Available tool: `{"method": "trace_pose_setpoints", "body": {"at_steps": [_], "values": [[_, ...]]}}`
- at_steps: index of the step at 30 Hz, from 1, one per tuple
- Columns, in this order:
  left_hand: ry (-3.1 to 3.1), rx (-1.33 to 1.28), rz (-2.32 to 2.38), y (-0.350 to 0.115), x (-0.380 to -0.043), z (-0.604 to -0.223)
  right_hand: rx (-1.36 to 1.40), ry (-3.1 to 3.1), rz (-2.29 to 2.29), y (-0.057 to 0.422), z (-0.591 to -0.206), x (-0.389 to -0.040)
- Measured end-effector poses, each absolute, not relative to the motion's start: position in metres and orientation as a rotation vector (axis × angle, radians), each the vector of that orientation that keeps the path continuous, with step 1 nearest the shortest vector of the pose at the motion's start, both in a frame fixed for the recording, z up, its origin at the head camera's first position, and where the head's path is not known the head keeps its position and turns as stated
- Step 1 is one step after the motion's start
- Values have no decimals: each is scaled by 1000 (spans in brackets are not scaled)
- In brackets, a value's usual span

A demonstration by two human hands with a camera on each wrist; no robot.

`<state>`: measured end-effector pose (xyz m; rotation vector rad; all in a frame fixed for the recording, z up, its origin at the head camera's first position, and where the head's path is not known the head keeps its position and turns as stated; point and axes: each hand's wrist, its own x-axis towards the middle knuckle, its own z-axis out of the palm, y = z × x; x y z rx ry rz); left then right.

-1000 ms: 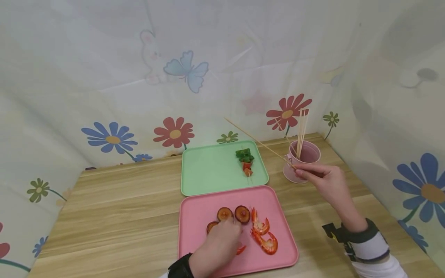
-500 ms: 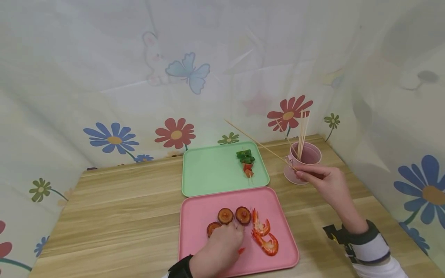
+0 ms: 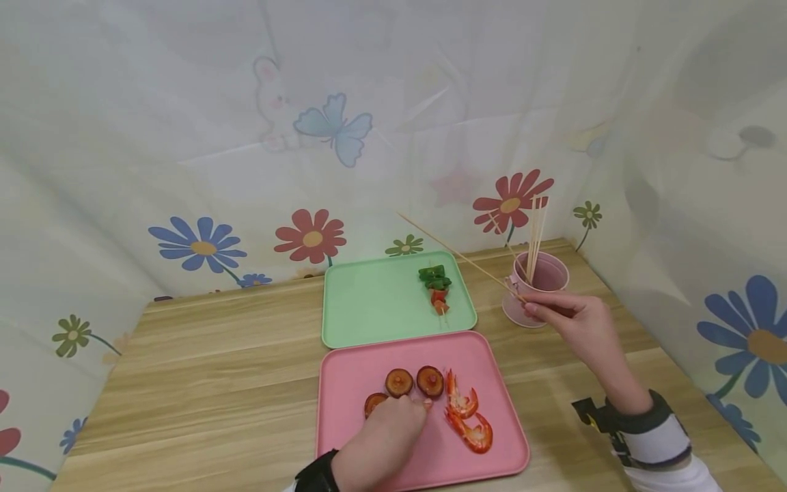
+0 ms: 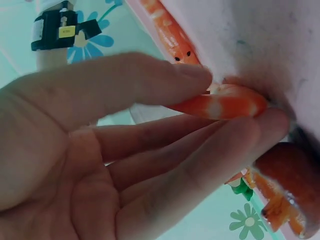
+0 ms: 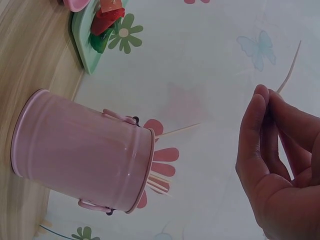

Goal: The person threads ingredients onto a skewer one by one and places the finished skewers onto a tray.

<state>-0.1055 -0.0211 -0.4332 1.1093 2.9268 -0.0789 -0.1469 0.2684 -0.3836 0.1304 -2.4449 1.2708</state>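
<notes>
My left hand [image 3: 384, 434] reaches low over the pink tray [image 3: 344, 369]. In the left wrist view its thumb and fingers pinch an orange-red shrimp [image 4: 225, 106] with pale bands; in the head view the hand mostly covers it. Cut mushrooms [image 3: 399, 383] lie just beyond the fingers, one partly hidden by the hand. Two more shrimps [image 3: 473, 434] rest to the right on the same tray. Held up beside the pink bucket, my right hand [image 3: 578, 324] pinches a thin bamboo skewer [image 3: 458, 253] near one end; the stick slants up and left over the green tray.
Behind the pink tray sits the green tray [image 3: 369, 294], bearing a skewer of green and red pieces [image 3: 436, 283]. The pink bucket [image 5: 85, 150] at the right holds several bamboo skewers. Patterned cloth walls [image 3: 215, 171] close off the back and sides.
My left hand has turned and shifted slightly on the pink tray. The red bit seen below its fingers has gone from there. My right hand and the skewer stay nearly still.
</notes>
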Motion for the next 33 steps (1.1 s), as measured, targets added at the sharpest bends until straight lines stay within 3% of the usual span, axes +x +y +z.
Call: {"method": "trace_pose_setpoints", "body": {"at_steps": [10,22,33], "values": [[2964,881,235,-27,-116,-428,73,-2471,1272,270,-385,-149],[2926,603,1212,-64,-168,-383,150,-2423,1231,266,-377,-154],[2824,295,1761,-88,-186,-356,198,-2462,1154,264,-371,-156]]}}
